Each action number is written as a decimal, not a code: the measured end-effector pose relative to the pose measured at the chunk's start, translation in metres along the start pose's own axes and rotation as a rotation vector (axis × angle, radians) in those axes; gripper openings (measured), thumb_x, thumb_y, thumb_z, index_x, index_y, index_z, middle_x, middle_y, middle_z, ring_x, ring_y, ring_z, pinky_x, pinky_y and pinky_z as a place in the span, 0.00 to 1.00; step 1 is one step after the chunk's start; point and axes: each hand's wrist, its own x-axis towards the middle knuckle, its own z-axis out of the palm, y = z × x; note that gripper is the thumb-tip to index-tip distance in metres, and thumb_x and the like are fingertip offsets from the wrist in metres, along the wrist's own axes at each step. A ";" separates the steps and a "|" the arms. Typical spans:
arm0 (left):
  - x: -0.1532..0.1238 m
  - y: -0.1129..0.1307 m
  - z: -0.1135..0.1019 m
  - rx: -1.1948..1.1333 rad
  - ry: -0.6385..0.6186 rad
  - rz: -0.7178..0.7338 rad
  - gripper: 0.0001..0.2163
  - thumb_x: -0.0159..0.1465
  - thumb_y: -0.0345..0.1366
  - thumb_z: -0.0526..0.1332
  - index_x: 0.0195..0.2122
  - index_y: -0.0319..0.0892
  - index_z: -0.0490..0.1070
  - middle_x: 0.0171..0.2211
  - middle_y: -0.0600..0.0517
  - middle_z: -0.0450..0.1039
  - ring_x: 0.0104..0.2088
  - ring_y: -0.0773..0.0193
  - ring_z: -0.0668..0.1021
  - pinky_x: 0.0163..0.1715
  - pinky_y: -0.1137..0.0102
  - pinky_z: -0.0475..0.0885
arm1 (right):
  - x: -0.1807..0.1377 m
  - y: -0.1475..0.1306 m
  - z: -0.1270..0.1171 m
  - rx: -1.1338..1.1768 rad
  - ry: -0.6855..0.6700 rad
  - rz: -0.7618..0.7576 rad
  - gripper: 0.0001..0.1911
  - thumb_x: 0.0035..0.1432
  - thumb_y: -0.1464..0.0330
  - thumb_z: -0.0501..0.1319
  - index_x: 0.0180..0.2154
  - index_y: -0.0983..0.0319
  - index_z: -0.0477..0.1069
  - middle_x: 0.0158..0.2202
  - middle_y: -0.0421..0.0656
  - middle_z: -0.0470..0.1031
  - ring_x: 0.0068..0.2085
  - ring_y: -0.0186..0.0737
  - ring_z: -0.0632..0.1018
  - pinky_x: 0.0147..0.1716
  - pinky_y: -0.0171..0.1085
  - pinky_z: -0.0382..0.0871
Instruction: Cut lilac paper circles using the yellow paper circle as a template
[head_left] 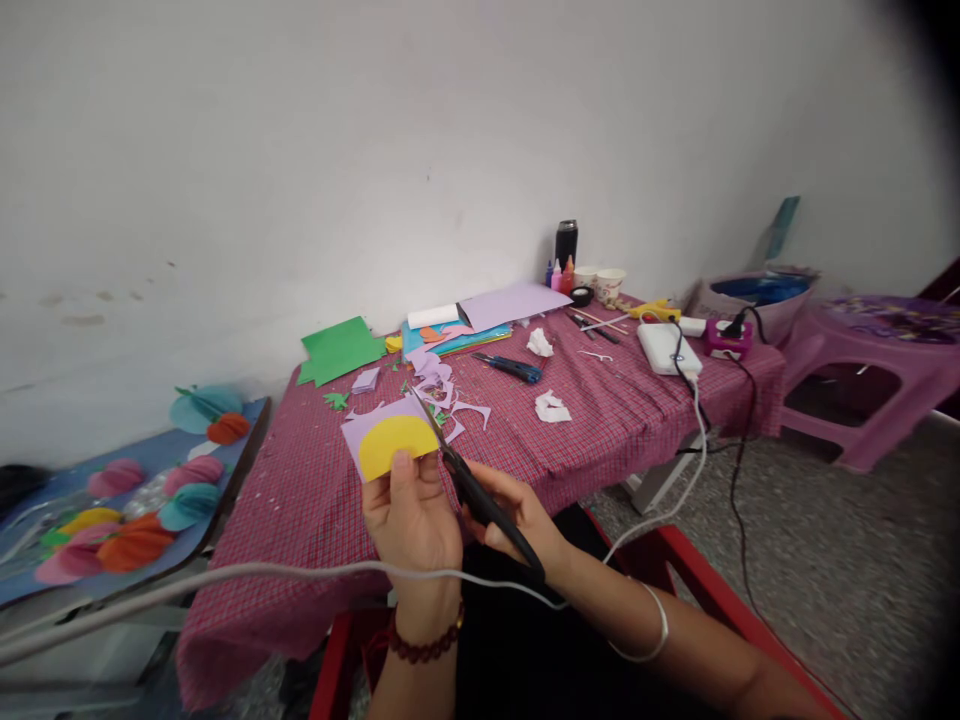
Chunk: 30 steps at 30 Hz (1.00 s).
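My left hand [412, 515] pinches a yellow paper circle [396, 444] laid on a piece of lilac paper [358, 432], held up above the table's near edge. My right hand [521, 515] grips black scissors [469, 480], whose blades point up along the right edge of the two papers. Both hands hover over the red checked tablecloth [315, 500]. A white cable [300, 572] crosses in front of my wrists.
Lilac paper scraps [442, 385], a blue-handled cutter [510, 367], crumpled tissues [551, 406], stacked coloured sheets [465, 325], green paper [341, 350], bottles, cups and a white power bank [664, 347] lie on the table. A board with paper balls [112, 520] stands left; a pink stool [877, 370] right.
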 end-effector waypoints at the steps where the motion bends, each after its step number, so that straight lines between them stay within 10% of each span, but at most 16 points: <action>1: 0.000 0.000 0.000 0.001 -0.003 -0.001 0.06 0.56 0.29 0.66 0.35 0.44 0.76 0.35 0.55 0.79 0.35 0.69 0.80 0.38 0.75 0.75 | 0.000 0.000 0.000 -0.002 0.007 -0.003 0.38 0.46 0.54 0.69 0.58 0.57 0.66 0.28 0.37 0.62 0.26 0.29 0.60 0.24 0.30 0.56; 30: 0.006 0.014 -0.004 0.053 -0.011 -0.080 0.07 0.50 0.32 0.70 0.30 0.41 0.76 0.33 0.52 0.80 0.29 0.71 0.79 0.31 0.78 0.74 | -0.013 -0.013 -0.001 -0.012 0.011 -0.009 0.32 0.48 0.59 0.70 0.55 0.56 0.69 0.27 0.39 0.67 0.25 0.29 0.63 0.21 0.28 0.57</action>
